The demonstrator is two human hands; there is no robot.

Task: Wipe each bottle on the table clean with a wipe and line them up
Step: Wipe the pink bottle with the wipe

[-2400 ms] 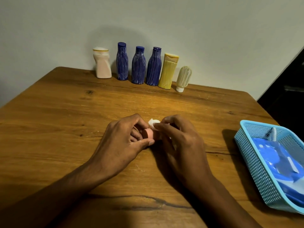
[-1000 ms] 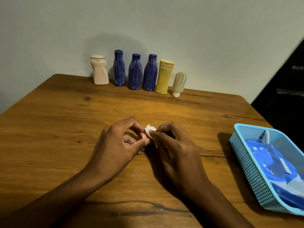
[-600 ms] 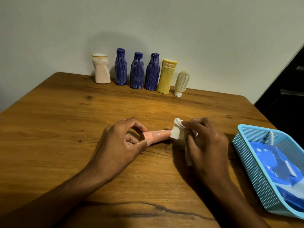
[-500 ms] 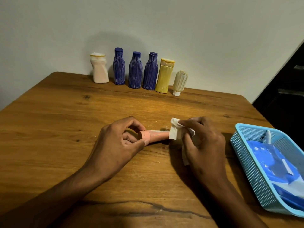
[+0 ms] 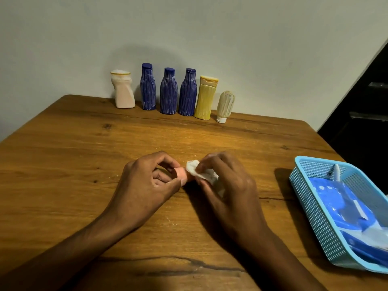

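A small pink bottle [image 5: 181, 173] lies on its side at the middle of the wooden table [image 5: 84, 156]. My left hand [image 5: 144, 185] pinches its cap end. My right hand [image 5: 226, 185] presses a white wipe [image 5: 194, 168] around the bottle next to the cap and hides the rest of its body. Along the back edge stands a row: a pale pink bottle [image 5: 122, 89], three blue ribbed bottles [image 5: 148, 87] [image 5: 168, 91] [image 5: 188, 92], a yellow bottle [image 5: 206, 97] and a small clear tube [image 5: 225, 106] on its cap.
A light blue plastic basket [image 5: 315, 208] sits at the table's right edge and holds a blue wipe pack [image 5: 344, 202]. A wall rises right behind the bottle row. To the far right, beyond the table, lies a dark area.
Half a second ago my right hand and the wipe were at the bottle's far end, with the pink body exposed. They have slid left along the bottle to the cap. My left hand stayed put.
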